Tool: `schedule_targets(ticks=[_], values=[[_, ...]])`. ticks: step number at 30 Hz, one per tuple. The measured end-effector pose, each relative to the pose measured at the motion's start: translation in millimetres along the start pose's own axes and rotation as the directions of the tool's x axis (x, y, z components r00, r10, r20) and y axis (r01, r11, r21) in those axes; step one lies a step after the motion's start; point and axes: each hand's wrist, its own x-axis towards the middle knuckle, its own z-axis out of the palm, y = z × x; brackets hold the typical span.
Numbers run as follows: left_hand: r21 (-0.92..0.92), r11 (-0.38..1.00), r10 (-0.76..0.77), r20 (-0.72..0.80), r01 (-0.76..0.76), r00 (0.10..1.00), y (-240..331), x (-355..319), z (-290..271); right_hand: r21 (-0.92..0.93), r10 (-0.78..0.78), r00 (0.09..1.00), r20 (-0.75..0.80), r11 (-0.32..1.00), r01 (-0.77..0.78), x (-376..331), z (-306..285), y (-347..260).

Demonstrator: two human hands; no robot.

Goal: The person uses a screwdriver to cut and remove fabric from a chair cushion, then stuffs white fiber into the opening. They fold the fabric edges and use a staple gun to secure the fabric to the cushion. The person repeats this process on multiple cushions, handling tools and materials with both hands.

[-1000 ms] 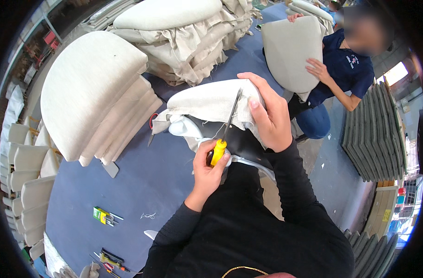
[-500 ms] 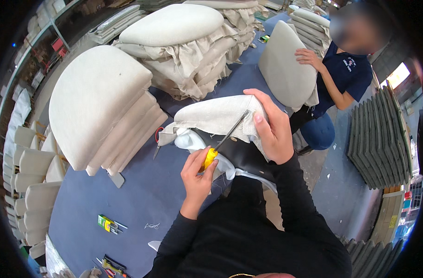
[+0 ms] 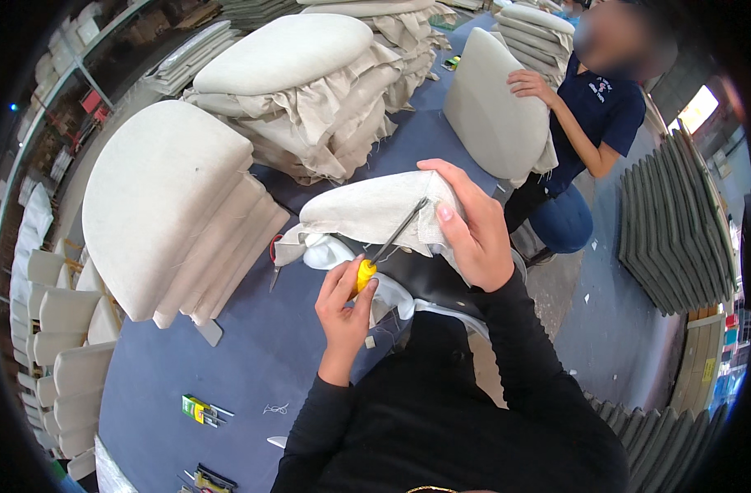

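Note:
My left hand (image 3: 341, 316) is closed round the yellow handle of a screwdriver (image 3: 366, 275). Its long metal shaft slants up to the right, and the tip rests at the corner of a beige fabric-covered cushion (image 3: 359, 204). Gripping that corner from the right is my right hand (image 3: 484, 238), thumb on the near face and fingers over the top edge. Loose fabric hangs along the cushion's lower edge. Beneath it show white material (image 3: 328, 253) and a dark underside (image 3: 416, 278). Scissors (image 3: 274, 267) lie just left of the cushion, partly hidden.
Stacked beige cushions (image 3: 162, 205) stand at left, with another pile (image 3: 285, 53) behind. A person (image 3: 593, 115) at right steadies an upright cushion (image 3: 495, 107). On the blue table (image 3: 244, 361) lie a small green-yellow pack (image 3: 196, 409) and tools (image 3: 207, 479). Grey panels (image 3: 667, 222) are stacked far right.
The whole view has shifted slightly. Both hands keep their hold, and the screwdriver tip stays at the cushion's corner.

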Motion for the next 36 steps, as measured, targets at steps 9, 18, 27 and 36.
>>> schedule_targets(ticks=[9, 18, 27, 36], values=[[-0.039, 0.999, -0.009, 0.083, 0.012, 0.996, 2.8, -5.0, 6.8, 0.006, -0.079, 0.997, 0.007, 0.997, 0.079, -6.7, -1.7, -0.2], [0.015, 1.0, -0.028, 0.079, 0.027, 0.996, 8.0, -4.9, 1.8, 0.058, -0.019, 0.999, -0.034, 0.998, 0.021, -4.5, -7.8, 4.8], [0.051, 0.995, 0.08, 0.073, -0.084, 0.994, 2.7, 5.7, 0.1, 0.061, -0.005, 0.999, -0.036, 0.998, 0.007, -8.2, -12.0, 8.7], [-0.189, 0.979, -0.052, 0.153, 0.081, 0.987, 3.8, -21.5, 24.0, 0.097, 0.0, 0.999, -0.037, 0.995, 0.004, -6.0, -15.8, 12.6]])
